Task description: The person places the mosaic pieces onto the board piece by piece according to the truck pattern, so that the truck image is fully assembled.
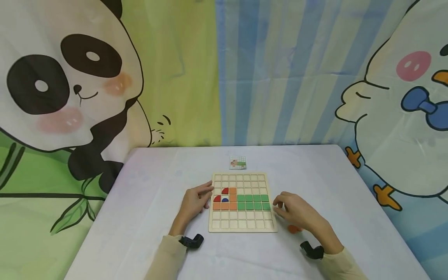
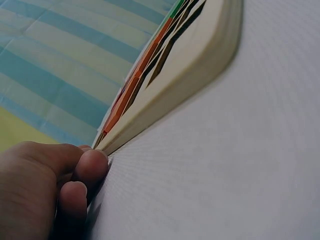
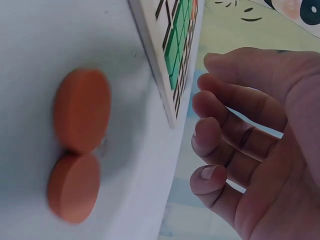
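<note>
A pale wooden grid board (image 1: 241, 225) lies flat on the table, with orange, red, green and blue-and-white pieces set in its cells. My left hand (image 1: 196, 199) is at the board's left side; in the left wrist view its fingertips (image 2: 92, 165) touch the board's edge. Just off the right edge, my right hand (image 1: 297, 210) hovers with loosely bent fingers (image 3: 206, 135) and nothing between them. Two round orange discs (image 3: 82, 112) lie side by side on the table below that hand. The hand partly hides these orange pieces (image 1: 294, 229) in the head view.
A small picture card (image 1: 238, 162) with a coloured grid pattern lies behind the board. The white-covered table (image 1: 157, 175) ends at a back edge against hanging cloth (image 1: 273, 77) printed with a panda and a bird. A black strap device (image 1: 312, 251) sits on each wrist.
</note>
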Motion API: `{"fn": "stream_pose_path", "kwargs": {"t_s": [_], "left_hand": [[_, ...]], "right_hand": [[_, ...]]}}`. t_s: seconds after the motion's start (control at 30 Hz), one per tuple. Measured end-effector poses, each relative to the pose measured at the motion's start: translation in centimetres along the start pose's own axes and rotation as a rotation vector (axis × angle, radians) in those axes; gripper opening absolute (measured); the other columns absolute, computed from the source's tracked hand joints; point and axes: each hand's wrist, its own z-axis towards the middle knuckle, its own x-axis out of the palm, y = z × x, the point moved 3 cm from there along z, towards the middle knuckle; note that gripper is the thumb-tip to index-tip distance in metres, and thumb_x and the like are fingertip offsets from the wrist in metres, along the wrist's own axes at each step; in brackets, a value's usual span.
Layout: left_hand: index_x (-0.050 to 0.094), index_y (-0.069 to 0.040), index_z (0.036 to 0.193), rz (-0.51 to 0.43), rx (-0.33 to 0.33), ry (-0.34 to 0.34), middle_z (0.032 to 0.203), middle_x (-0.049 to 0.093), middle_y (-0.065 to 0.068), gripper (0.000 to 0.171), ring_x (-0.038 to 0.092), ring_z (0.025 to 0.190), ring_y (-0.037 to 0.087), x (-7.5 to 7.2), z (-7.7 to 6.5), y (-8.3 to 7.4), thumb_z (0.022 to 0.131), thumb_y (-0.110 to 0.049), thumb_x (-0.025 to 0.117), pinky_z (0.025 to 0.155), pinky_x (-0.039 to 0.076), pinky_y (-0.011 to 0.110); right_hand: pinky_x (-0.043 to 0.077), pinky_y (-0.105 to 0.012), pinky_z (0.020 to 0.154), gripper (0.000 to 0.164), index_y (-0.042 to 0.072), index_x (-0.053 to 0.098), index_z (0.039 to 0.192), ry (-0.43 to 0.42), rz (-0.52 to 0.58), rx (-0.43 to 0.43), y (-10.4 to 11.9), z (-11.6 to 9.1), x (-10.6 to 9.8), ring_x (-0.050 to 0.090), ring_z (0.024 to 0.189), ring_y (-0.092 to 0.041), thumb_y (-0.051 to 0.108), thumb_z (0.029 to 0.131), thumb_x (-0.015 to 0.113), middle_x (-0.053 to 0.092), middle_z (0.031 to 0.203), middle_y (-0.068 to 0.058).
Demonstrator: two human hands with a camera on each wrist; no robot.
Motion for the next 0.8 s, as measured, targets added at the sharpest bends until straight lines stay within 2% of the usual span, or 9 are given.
{"fn": "stream_pose_path", "kwargs": {"t_s": [0.33, 0.6, 0.8], "left_hand": [[0.077, -0.015, 0.130, -0.001, -0.006, 0.005, 0.151, 0.065, -0.007, 0.028, 0.057, 0.044, 0.013, 0.0, 0.0, 0.1, 0.103, -0.019, 0.070, 0.038, 0.047, 0.026], [0.077, -0.014, 0.131, 0.007, -0.002, 0.007, 0.152, 0.064, -0.005, 0.028, 0.057, 0.043, 0.012, 0.0, 0.0, 0.1, 0.104, -0.018, 0.070, 0.038, 0.048, 0.027], [0.077, -0.014, 0.130, 0.001, -0.009, 0.001, 0.152, 0.064, -0.004, 0.028, 0.056, 0.042, 0.012, 0.0, 0.0, 0.1, 0.103, -0.018, 0.071, 0.038, 0.047, 0.026]], "right_hand": [[0.046, -0.020, 0.061, 0.012, 0.012, 0.078, 0.102, 0.012, -0.016, 0.150, -2.1, -3.7, -0.3, 0.050, 0.071, -0.004, 0.014, 0.091, 0.083, 0.065, 0.087, 0.009], [0.044, -0.020, 0.061, 0.013, 0.016, 0.077, 0.099, 0.019, -0.007, 0.192, -3.7, -6.6, 0.1, 0.047, 0.070, 0.000, 0.022, 0.090, 0.085, 0.061, 0.083, 0.012], [0.045, -0.020, 0.062, 0.012, 0.019, 0.076, 0.098, 0.013, 0.015, 0.210, -4.2, -7.2, 0.6, 0.046, 0.071, 0.000, 0.020, 0.090, 0.085, 0.060, 0.083, 0.013]]}}
